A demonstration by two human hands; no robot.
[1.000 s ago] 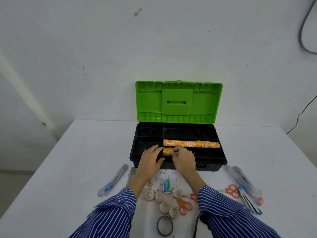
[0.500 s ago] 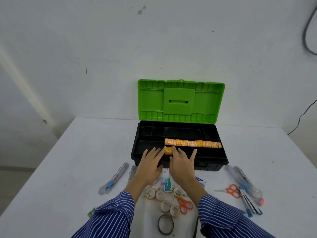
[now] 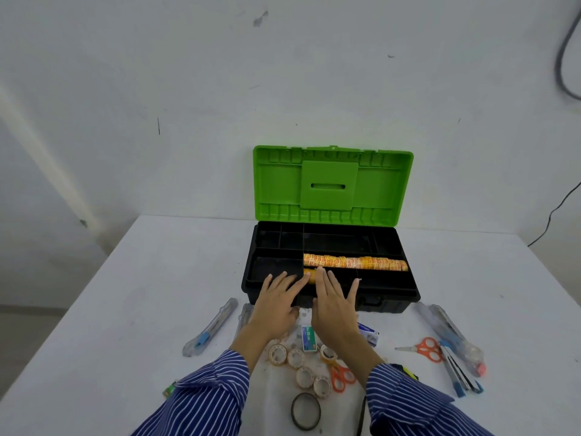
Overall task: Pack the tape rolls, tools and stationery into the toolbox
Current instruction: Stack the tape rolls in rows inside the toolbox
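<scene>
A black toolbox (image 3: 390, 297) with its green lid (image 3: 331, 184) raised stands on the white table. A long row of orange tape rolls (image 3: 355, 262) lies in its middle compartment, and a short orange tape stack (image 3: 309, 276) lies in the front slot. My left hand (image 3: 278, 305) and my right hand (image 3: 333, 305) hover flat over the box's front edge, fingers straight, holding nothing; the fingertips sit by the short stack. Small clear tape rolls (image 3: 301, 368) and a larger tape ring (image 3: 305, 410) lie near my sleeves.
Utility knives (image 3: 210, 327) lie at the left. Orange scissors (image 3: 419, 349), pens and cutters (image 3: 452, 341) lie at the right. A staple box (image 3: 308, 338) and a second pair of scissors (image 3: 341, 374) lie between my wrists. A cable hangs on the wall at the right.
Both hands let go of the short orange tape stack, straightened their fingers and drew back toward the box's front edge.
</scene>
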